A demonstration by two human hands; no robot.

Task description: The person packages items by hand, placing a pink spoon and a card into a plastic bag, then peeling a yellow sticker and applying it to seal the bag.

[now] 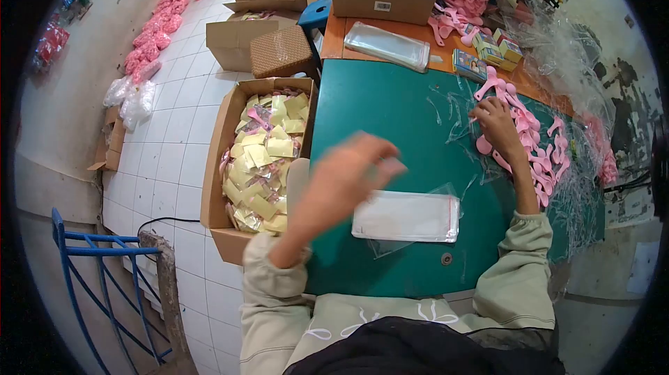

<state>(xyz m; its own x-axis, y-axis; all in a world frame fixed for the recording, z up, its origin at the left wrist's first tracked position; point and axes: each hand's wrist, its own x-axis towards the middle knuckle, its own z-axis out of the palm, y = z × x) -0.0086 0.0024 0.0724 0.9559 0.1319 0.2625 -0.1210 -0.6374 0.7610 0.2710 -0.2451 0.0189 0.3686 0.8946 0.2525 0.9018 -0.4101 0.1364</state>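
Note:
My left hand (355, 169) is smeared by motion above the green tabletop, left of a stack of clear plastic bags (408, 218); whether it holds anything does not show. My right hand (496, 123) is at the left edge of a pile of pink plastic spoons (540, 159). Its fingers are bent and drawn together, and what is in them, if anything, is hidden. Near the front of the table, the bags lie flat, with a loose clear one sticking out beneath.
Left of the table stands a carton (214, 201) full of packets with pale yellow cards (261, 155). Small boxes (469, 65) and another bag stack (387, 45) lie at the back. Clear plastic film (557, 55) hangs at the right. A blue metal rail (104, 253) is lower left.

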